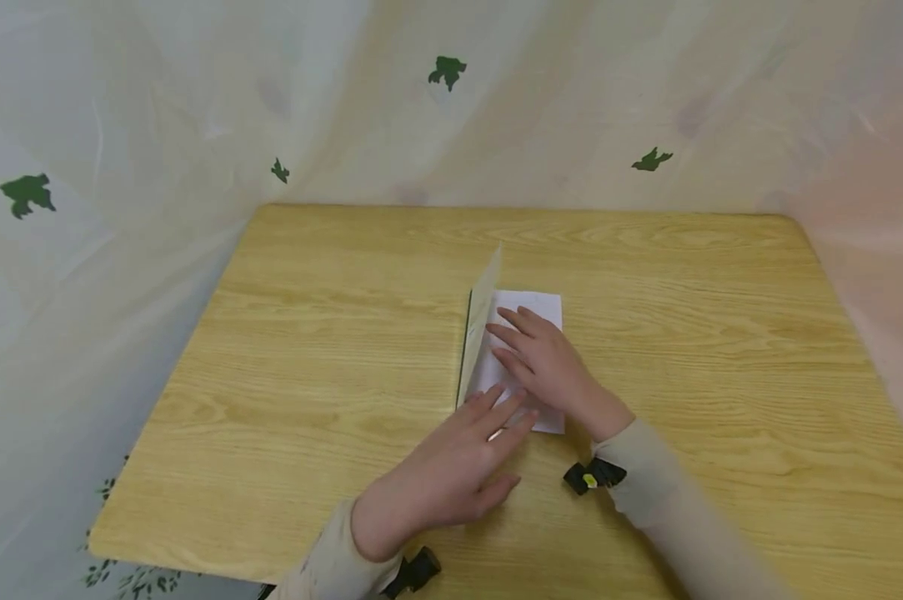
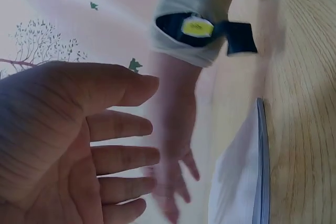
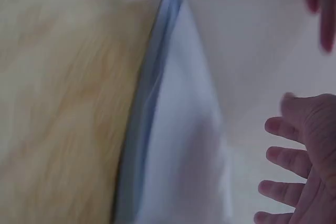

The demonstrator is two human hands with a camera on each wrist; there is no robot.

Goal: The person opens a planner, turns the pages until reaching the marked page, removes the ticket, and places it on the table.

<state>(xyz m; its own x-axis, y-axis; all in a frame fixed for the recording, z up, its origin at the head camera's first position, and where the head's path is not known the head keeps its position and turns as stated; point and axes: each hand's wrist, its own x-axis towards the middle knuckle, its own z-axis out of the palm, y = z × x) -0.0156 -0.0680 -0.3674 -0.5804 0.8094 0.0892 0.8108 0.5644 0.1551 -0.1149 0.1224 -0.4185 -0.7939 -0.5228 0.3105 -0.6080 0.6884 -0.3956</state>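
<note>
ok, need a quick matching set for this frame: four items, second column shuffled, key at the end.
1. right hand
2. cream leaf
3. right-wrist device
4. bird shapes

A. black with a yellow patch
B. green
C. tilted up, not lying flat
D. fingers extended, over the white page

Pairs: 1-D, 2-C, 3-A, 4-B

Booklet [image 1: 489, 368] — white page [image 1: 535, 303] bared, pale leaf [image 1: 480, 321] raised, on wooden table [image 1: 308, 350].
</note>
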